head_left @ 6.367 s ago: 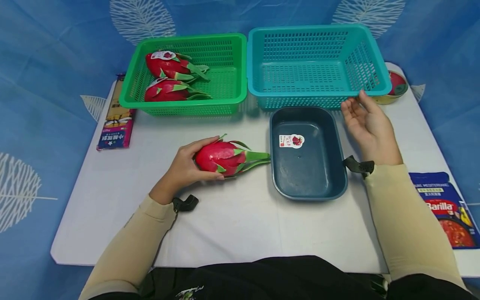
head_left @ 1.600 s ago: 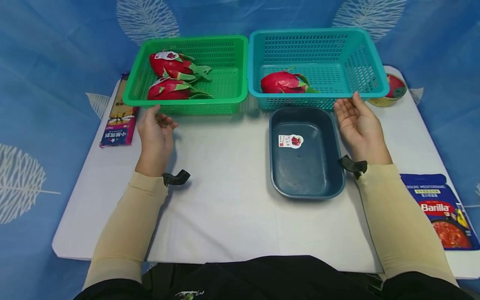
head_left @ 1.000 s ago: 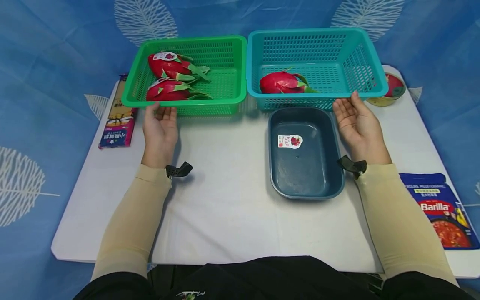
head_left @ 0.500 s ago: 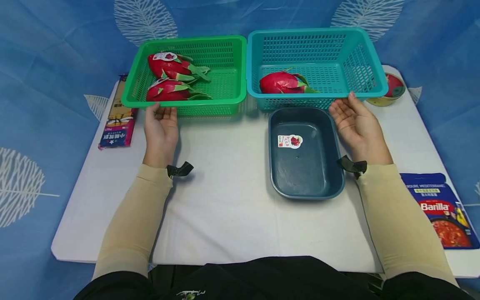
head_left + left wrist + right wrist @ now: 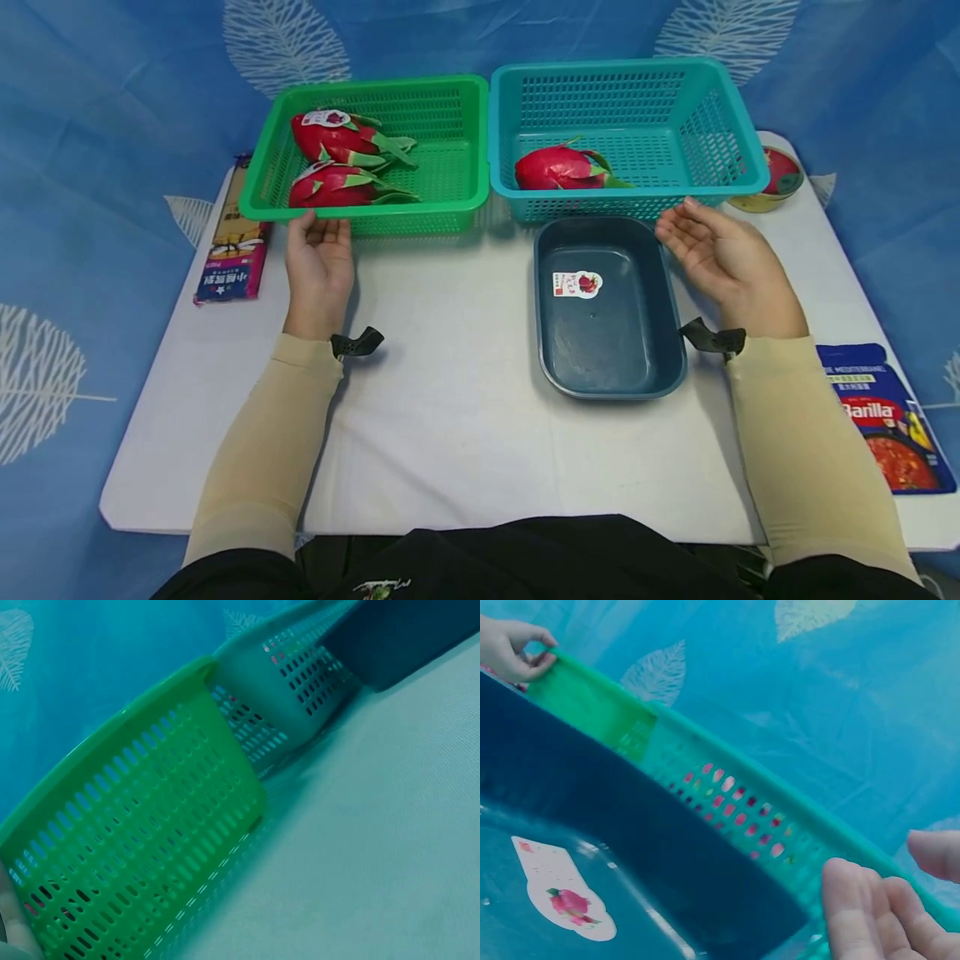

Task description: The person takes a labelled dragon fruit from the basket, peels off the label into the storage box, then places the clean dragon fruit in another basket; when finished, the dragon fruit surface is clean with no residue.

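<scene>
I see a white table (image 5: 450, 450) with rounded corners and a few faint creases across its top. Blue cloth (image 5: 112, 167), rumpled in places, spreads behind the table and along both its sides. Pale leaf prints (image 5: 281, 42) show beyond its far edge, another large one to its left. Soft shadows fall on it.

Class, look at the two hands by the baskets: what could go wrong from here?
The left hand grips the green basket near one end of its rim, so lifting might tip it and roll its two dragon fruits. The right hand is close beside the dark tub, so a careless move could bump it.
</scene>
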The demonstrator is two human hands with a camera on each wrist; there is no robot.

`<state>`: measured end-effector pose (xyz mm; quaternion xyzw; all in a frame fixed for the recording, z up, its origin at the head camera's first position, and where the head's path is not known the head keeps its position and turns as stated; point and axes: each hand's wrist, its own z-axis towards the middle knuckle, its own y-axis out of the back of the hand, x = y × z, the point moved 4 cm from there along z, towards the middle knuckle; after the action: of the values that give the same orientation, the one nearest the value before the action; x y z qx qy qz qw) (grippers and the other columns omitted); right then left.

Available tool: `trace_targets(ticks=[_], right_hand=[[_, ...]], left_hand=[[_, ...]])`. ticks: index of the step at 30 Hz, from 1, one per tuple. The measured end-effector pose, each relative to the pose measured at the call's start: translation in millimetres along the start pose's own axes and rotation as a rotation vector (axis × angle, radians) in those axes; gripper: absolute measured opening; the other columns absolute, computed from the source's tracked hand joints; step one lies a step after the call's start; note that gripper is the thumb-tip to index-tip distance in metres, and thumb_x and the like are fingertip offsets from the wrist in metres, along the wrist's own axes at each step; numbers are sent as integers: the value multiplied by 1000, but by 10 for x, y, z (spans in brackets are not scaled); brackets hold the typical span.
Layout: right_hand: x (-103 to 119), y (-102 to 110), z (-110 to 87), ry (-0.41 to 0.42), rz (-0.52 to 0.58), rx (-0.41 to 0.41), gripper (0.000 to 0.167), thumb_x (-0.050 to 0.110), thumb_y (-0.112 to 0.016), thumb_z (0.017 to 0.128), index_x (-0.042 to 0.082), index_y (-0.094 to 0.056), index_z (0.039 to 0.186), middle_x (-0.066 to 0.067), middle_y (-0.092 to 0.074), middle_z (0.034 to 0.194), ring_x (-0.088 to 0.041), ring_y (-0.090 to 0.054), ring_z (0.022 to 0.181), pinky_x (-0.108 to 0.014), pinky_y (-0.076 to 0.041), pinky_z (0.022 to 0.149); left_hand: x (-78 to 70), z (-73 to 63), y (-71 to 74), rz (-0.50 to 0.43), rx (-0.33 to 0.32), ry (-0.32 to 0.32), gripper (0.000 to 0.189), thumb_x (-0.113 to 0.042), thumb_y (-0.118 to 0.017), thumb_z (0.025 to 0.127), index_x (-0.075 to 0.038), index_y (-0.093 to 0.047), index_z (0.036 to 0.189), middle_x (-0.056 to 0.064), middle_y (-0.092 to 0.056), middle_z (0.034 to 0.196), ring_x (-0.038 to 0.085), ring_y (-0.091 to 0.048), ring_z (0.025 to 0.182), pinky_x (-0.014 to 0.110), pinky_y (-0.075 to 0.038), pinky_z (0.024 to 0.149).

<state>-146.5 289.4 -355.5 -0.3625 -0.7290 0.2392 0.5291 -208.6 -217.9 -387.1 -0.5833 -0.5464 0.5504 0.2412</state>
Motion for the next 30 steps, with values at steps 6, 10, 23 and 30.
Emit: trace_targets(ticks=[6, 10, 23, 30], right_hand=[[100, -259, -173, 96, -241, 185, 20, -2, -65, 103, -18, -65, 114, -27, -72, 104, -36, -75, 92, -44, -59, 89], [27, -600, -240, 123, -437, 238, 32, 4, -74, 99, -17, -64, 120, -26, -70, 107, -35, -74, 92, -43, -60, 86], [-643, -2060, 111, 196, -1266, 427, 37, 30, -71, 103, 2, -66, 128, -16, -67, 120, -30, -68, 103, -38, -58, 91], [-1191, -2606, 436, 96, -1361, 540, 35, 32, -70, 104, 6, -65, 128, -8, -65, 120, -24, -66, 102, -35, -58, 89]], left_hand=[[3, -1, 26, 1, -1, -1, 10, 0, -57, 103, 2, -50, 111, 14, -56, 102, 24, -61, 88, 33, -57, 90], [8, 11, 22, -1, -2, 0, 10, 0, -57, 103, 2, -51, 111, 14, -57, 101, 24, -61, 88, 33, -57, 89], [10, 40, 32, -13, -7, -2, 6, 1, -56, 103, 3, -51, 106, 15, -57, 100, 25, -61, 86, 33, -58, 86], [-10, 42, 33, 9, 10, -12, 6, 0, -56, 104, 3, -51, 107, 15, -57, 101, 25, -62, 87, 33, -58, 88]])
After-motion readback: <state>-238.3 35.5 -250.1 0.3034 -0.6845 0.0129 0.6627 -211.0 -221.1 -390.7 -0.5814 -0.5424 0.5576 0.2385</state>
